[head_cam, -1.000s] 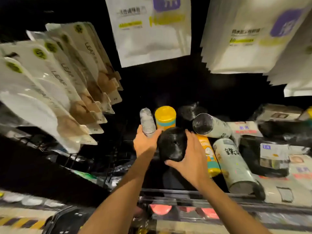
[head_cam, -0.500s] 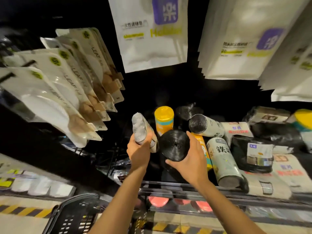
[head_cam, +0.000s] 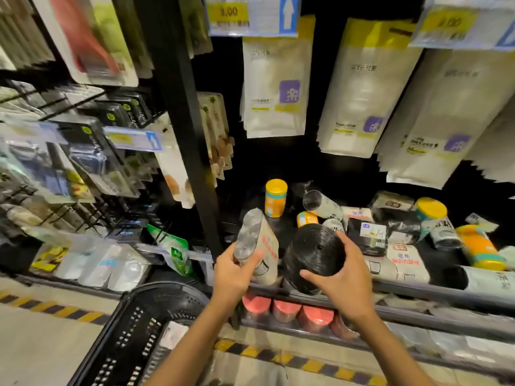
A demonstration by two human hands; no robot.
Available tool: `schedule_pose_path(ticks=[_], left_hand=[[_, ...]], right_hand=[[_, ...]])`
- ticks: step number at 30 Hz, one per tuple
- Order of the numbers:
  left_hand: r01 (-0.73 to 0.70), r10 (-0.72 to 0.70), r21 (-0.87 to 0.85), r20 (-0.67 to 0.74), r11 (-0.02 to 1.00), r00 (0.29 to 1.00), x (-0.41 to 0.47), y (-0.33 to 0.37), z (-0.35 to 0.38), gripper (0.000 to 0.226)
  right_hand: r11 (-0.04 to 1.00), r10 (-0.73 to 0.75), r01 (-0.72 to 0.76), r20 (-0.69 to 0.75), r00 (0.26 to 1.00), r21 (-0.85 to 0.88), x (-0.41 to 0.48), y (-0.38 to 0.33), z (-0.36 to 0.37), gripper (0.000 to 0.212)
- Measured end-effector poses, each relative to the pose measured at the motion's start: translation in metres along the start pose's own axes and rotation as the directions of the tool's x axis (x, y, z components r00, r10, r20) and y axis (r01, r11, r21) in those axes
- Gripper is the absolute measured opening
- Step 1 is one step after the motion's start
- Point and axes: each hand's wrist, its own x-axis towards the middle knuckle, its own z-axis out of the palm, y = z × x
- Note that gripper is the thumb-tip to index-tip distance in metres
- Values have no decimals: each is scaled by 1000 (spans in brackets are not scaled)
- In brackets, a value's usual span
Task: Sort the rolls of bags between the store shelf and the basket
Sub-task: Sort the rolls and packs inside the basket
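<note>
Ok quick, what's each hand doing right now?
Left hand: holding the clear roll of bags.
Right hand: holding the black roll of bags.

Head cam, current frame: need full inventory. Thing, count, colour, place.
clear-wrapped roll: 1, clear with red print, in left hand, above shelf edge
black roll: 1, black, in right hand, beside the clear one
yellow-topped rolls: at least 3, yellow-orange, on shelf behind hands
white roll: 1, white with dark end, lying at shelf back
flat packs: several, white with red print, shelf right
hanging pouches: several stacks, white with purple logo, above shelf
red-topped tubs: at least 3, red, under the shelf
basket: 1, black, floor lower left
left hand: grips clear-wrapped roll
right hand: grips black roll
</note>
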Motion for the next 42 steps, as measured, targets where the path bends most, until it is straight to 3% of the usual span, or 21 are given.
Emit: schedule_pose_path(ticks=[5, 10, 15, 21, 25, 34, 42], left_hand=[[77, -80, -129, -19, 989, 997, -60, 6, -38, 12], [144, -186, -220, -186, 965, 965, -103, 0, -71, 13], [151, -312, -386, -397, 910, 863, -137, -6, -89, 8], [103, -382, -461, -567, 882, 730, -179, -18, -95, 11], [77, -457, -565, -572, 822, 682, -197, -34, -104, 30], [-39, -589, -723, -591, 689, 551, -167, -82, -153, 30], [94, -663, -705, -600, 702, 447, -92, -164, -225, 27]], right_hand=[[999, -49, 48, 52, 997, 24, -35, -15, -13, 98], [991, -129, 121, 220, 967, 49, -43, -27, 4, 101], [962, -270, 231, 415, 869, 143, -43, -43, 16, 102], [919, -390, 353, 560, 731, 178, -42, -52, 32, 103], [899, -422, 389, 635, 647, 201, -45, -63, 55, 101], [863, -441, 455, 764, 471, 218, -42, -102, 155, 103], [852, -337, 511, 864, 373, 112, -23, -117, 299, 103]])
